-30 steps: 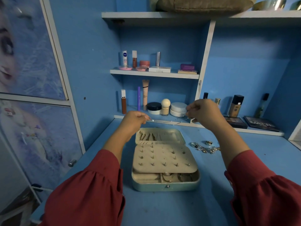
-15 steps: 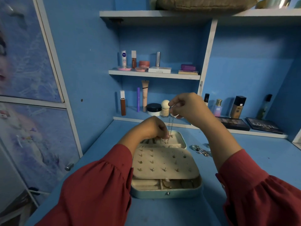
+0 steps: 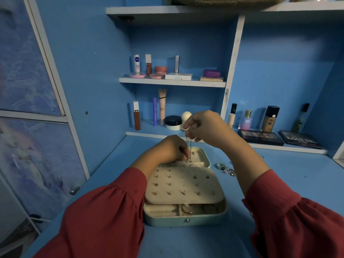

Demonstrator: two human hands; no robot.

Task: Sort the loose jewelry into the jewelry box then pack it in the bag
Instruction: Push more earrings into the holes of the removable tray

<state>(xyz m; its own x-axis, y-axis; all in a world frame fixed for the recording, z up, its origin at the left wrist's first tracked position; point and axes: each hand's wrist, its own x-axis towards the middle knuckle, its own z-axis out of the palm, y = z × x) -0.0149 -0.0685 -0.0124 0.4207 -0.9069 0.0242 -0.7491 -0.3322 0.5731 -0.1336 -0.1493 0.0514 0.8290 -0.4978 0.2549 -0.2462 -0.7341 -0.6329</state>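
An open teal jewelry box [image 3: 186,219] lies on the blue desk in front of me. Its cream earring panel [image 3: 183,185] is studded with several earrings and covers most of the lower tray. A thin chain necklace [image 3: 188,149] hangs doubled over the box's rear lid section. My right hand [image 3: 206,127] pinches the chain's top end. My left hand [image 3: 170,148] holds its lower end just above the lid's lining. Loose rings and jewelry [image 3: 226,169] lie on the desk to the right of the box, partly hidden by my right forearm.
Cosmetics stand on the low shelf behind the box, among them a dark-lidded jar [image 3: 173,122] and a foundation bottle [image 3: 270,118]. Two makeup palettes [image 3: 260,136] lie at the right. A woven bag [image 3: 223,0] rests on the top shelf. A cabinet door [image 3: 37,146] stands at the left.
A second ago my hands held the chain stretched wide apart. They have come together, and the chain now hangs vertically over the rear of the box, lowered slightly since half a second ago.
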